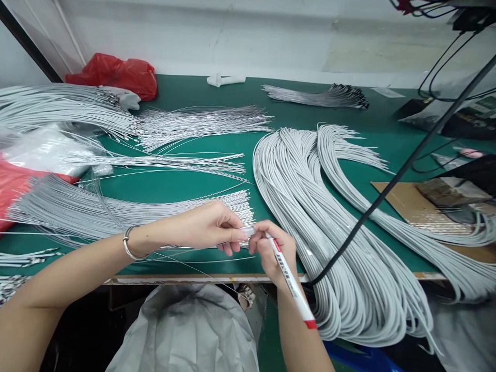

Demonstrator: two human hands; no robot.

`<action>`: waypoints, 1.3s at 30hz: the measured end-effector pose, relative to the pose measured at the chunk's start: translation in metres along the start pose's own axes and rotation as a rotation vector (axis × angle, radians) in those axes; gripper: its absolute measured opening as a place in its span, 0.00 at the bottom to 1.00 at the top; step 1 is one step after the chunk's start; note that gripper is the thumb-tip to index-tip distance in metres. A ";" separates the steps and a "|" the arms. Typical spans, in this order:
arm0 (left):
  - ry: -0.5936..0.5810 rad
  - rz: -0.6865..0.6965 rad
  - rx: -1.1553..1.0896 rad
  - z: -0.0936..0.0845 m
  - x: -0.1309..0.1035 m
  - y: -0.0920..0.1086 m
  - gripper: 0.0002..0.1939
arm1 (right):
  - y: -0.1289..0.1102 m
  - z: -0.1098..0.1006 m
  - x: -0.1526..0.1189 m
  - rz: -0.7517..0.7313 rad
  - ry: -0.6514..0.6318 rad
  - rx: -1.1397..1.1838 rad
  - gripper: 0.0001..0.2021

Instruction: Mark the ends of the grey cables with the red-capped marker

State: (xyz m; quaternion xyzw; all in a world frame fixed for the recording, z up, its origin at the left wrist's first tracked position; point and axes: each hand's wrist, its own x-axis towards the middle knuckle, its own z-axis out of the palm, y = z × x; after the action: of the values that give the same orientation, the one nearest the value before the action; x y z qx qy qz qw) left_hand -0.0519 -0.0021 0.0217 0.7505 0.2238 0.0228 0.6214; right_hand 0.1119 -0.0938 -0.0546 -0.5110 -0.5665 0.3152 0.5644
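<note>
Near the surface's (pixel 174 185) front edge, the left hand (pixel 217 227) pinches a clear piece (pixel 248 229), likely light, best held endwise; the right hand (pixel 269 256) clasps a marker (pixel 290 280).

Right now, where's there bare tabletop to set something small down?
Bare green tabletop shows at the back, between the red bag and the white piece, and farther right, between the black-tipped bundle and the thick grey cables. It's crowded nearer you: thin wires around your left hand, those cables beside your right hand.
</note>
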 end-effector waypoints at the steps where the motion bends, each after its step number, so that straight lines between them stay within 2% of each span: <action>1: -0.025 -0.012 0.023 0.001 0.000 0.001 0.12 | -0.002 -0.003 0.003 0.023 -0.086 0.013 0.13; 3: -0.063 -0.039 0.062 0.002 0.001 0.001 0.11 | -0.006 -0.005 0.009 0.039 -0.220 0.002 0.17; 4: -0.072 -0.049 0.066 0.002 0.002 0.000 0.11 | -0.007 -0.005 0.011 0.035 -0.245 -0.007 0.18; 7: -0.050 -0.057 0.058 0.003 0.004 -0.002 0.10 | -0.009 -0.002 0.015 0.003 -0.194 0.003 0.19; 10: 0.016 -0.048 0.127 0.003 0.005 -0.005 0.12 | -0.007 0.001 0.016 0.002 -0.126 -0.040 0.20; 15: 0.053 -0.003 0.205 0.004 0.004 -0.006 0.12 | -0.003 0.000 0.015 0.016 -0.108 -0.107 0.19; 17: 0.034 -0.018 0.143 0.003 0.005 -0.007 0.11 | -0.002 0.000 0.011 0.020 -0.042 -0.088 0.16; 19: 0.016 -0.032 0.062 0.000 0.005 -0.007 0.12 | -0.001 0.001 0.004 0.004 0.091 -0.058 0.13; 22: 0.009 -0.050 -0.008 -0.003 0.007 -0.005 0.13 | 0.001 0.007 -0.010 -0.057 0.247 -0.082 0.17; 26: 0.004 -0.068 -0.030 -0.005 0.008 -0.002 0.13 | 0.005 0.019 -0.022 -0.129 0.241 -0.160 0.19; 32: -0.033 -0.061 -0.072 -0.005 0.011 -0.006 0.12 | 0.009 0.030 -0.024 -0.269 0.272 -0.254 0.25; 35: -0.066 -0.057 -0.094 -0.004 0.015 -0.010 0.13 | 0.007 0.026 -0.026 -0.267 0.264 -0.294 0.25; 37: -0.072 -0.055 -0.092 -0.003 0.020 -0.015 0.13 | 0.009 0.019 -0.029 -0.259 0.206 -0.328 0.24; 39: -0.084 -0.086 -0.072 0.001 0.027 -0.023 0.13 | 0.015 0.008 -0.034 -0.184 0.168 -0.326 0.23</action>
State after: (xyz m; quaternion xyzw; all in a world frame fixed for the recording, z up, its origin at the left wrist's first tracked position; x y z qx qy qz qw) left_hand -0.0343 0.0092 -0.0065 0.7176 0.2285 -0.0276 0.6573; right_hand 0.1023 -0.1200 -0.0803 -0.5661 -0.6052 0.1226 0.5461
